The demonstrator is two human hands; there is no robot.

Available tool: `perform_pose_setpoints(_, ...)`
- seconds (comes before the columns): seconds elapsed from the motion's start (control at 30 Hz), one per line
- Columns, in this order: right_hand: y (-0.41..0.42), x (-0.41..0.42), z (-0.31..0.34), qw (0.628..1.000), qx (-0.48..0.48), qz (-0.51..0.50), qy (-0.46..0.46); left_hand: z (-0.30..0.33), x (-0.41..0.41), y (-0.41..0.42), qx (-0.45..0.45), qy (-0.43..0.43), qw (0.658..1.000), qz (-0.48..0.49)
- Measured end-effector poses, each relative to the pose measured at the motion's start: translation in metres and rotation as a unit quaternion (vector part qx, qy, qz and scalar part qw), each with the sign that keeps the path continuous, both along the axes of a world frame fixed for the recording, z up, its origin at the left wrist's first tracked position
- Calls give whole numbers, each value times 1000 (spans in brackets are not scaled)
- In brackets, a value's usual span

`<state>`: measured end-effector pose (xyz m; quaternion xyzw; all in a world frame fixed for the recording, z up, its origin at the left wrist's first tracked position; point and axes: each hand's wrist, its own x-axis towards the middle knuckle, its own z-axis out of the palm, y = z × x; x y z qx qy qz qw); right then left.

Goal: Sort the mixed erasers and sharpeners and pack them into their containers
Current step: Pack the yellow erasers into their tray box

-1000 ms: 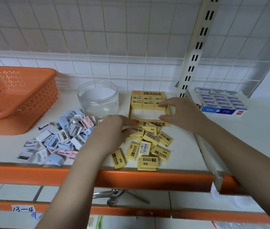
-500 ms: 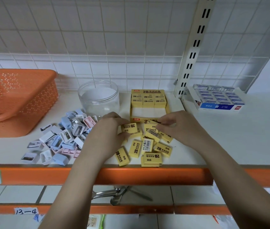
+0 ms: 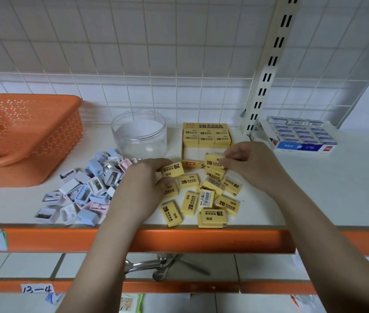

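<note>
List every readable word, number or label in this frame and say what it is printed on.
"2B": yellow erasers and the yellow eraser box; Chinese characters beside it are too blurred.
"ERASER": eraser at the shelf's front edge.
"13-4": handwritten tag on the lower orange rail.
Blue-and-white box: print too small.
Barcode eraser: digits unreadable.

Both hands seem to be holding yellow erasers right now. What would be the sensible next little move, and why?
Probably the right hand should set its eraser into the yellow box just behind it: the box's back rows are filled, its front part looks bare, and that eraser already hovers at its front edge.
</note>
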<state>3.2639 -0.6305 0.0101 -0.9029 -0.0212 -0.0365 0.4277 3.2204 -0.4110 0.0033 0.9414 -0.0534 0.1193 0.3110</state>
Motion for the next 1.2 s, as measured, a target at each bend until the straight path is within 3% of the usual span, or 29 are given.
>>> perform_pose_setpoints(0.53, 38, 75, 2, 987, 64, -18, 144, 4, 4, 4, -129, -10, 990, 51)
perform_pose_setpoints(0.73, 45, 84, -1, 968, 156, -40, 194, 2, 5, 8, -174, 2, 984, 49)
perform_pose_setpoints(1.07, 42, 86, -5, 937, 258, -38, 232, 2, 9, 6, -249, 4, 967, 55)
perform_pose_setpoints(1.2, 43, 84, -11, 957, 224, -25, 181, 2, 8, 5, -293, 11, 955, 52)
